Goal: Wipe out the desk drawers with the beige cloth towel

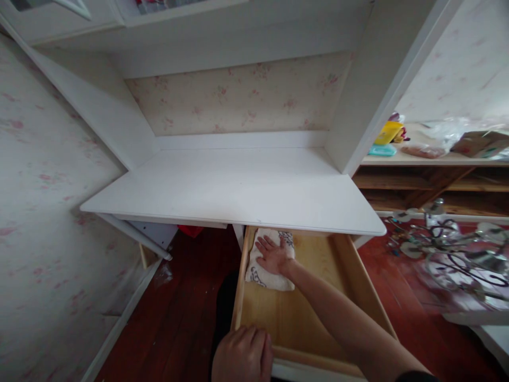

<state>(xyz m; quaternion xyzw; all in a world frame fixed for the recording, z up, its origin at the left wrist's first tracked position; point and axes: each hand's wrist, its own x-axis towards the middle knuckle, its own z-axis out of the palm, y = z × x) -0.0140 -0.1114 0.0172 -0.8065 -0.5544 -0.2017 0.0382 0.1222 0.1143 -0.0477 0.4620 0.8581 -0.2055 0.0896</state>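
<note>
My right hand lies flat with its fingers spread on a folded cream cloth with dark markings. Beneath it, the cloth rests on the wooden bottom of a pulled-out drawer, in its back left part. At the drawer's front left corner, my left hand is closed over the edge, its fingertips partly hidden. The right forearm crosses above the drawer and covers part of its inside.
Over the drawer extends a white desk top with a hutch above. A metal chandelier stands on the right over the red floor. Farther back, a low wooden shelf carries plastic bags and a yellow item.
</note>
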